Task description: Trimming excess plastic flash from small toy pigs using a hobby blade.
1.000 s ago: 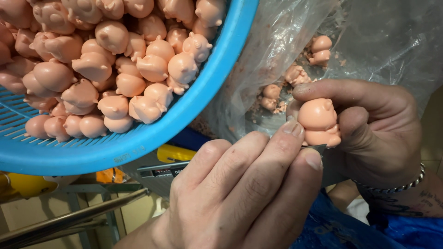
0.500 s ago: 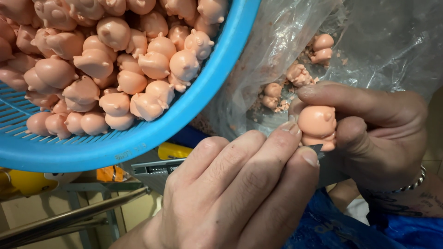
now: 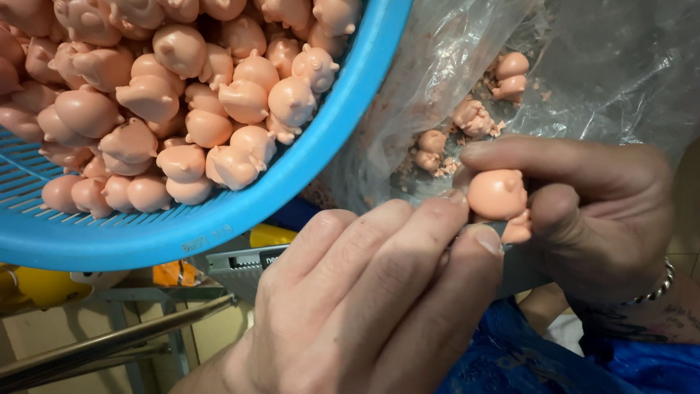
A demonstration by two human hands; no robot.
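The right hand (image 3: pixel 583 211) is closed around 1 small pink pig figure (image 3: pixel 497 195), pinching it between the forefinger that arches over its top and the thumb pressed against its side, with the figure's rounded head turned toward the left hand and its little feet pointing down. The left hand (image 3: pixel 364 306) comes up from below that grip, its fingers held together and extended, the fingertips (image 3: pixel 456 208) touching the near side of the figure; a grey utility knife handle (image 3: pixel 244 264) sticks out from under the left hand's knuckles, so this hand appears wrapped on the tool, though the blade itself is hidden behind the fingers. Just above and behind the pinch lies a clear plastic bag (image 3: pixel 598 66) holding a few more pink figures (image 3: pixel 472 117) among pale trimmings. To the left of the grip, and higher, a blue plastic basket (image 3: pixel 306 171) with a slotted floor is heaped with many of the same pink pigs (image 3: pixel 219 109); its rim sits close to the left hand's knuckles without touching them. A metal bracelet (image 3: pixel 652 288) circles the right wrist, and blue cloth (image 3: pixel 525 357) shows beneath both hands. Below the basket, a yellow object (image 3: pixel 40 286) and grey metal bars (image 3: pixel 109 343) are visible.
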